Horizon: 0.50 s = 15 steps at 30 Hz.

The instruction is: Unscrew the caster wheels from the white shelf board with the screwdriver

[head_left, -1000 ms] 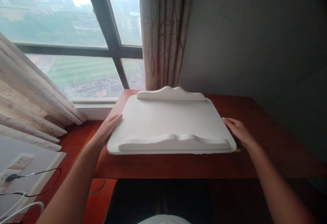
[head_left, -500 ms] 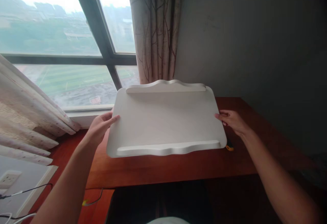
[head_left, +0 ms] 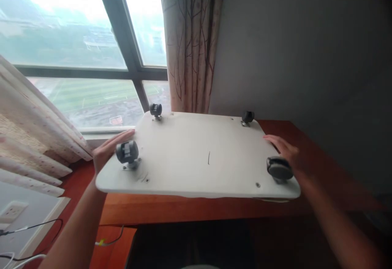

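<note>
A white board (head_left: 190, 154) is tilted above the reddish-brown desk, its underside facing me. Dark caster wheels stick out near its corners, among them the front left wheel (head_left: 127, 152) and the front right wheel (head_left: 279, 168). My left hand (head_left: 112, 145) holds the board's left edge, fingers stretched along it, the palm partly behind the board. On the opposite edge is my right hand (head_left: 283, 148), gripping from the side and partly covered by the front right wheel. Screw heads and a short dark mark show on the white surface.
Under the board lies the wooden desk (head_left: 183, 211). Behind are a window (head_left: 101, 97), a patterned curtain (head_left: 192, 44) and a grey wall (head_left: 290, 48). Another curtain (head_left: 33, 130) hangs at left, above a wall socket (head_left: 12, 211) and cables (head_left: 33, 225).
The board has been turned over: its ledged face was toward me, and now its wheeled underside is. Both hands remain at its sides, with fingers shifted along the edges.
</note>
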Available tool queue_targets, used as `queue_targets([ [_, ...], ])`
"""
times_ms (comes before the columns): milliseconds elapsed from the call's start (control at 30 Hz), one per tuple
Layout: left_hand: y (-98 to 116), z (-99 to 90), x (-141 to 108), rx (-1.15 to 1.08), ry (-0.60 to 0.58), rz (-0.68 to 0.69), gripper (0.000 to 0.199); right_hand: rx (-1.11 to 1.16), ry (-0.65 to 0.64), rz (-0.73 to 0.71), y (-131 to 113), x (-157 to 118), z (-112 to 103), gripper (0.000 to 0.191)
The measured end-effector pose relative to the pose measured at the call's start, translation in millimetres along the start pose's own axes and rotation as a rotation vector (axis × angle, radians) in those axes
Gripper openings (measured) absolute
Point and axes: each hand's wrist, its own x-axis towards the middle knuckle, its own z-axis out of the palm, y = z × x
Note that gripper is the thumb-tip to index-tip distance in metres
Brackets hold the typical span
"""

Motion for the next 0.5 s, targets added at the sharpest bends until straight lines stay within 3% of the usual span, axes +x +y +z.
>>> queue_targets([
  [233, -19, 12.6, -31, 0.151, -0.030, 0.145, 0.037, -0.286, 0.067, -0.228, 16, -14, 31, 0.059],
  [500, -29, 24.0, -32, 0.176, -0.112, 0.121, 0.043, -0.296, 0.051, -0.203, 36, -6, 47, 0.057],
])
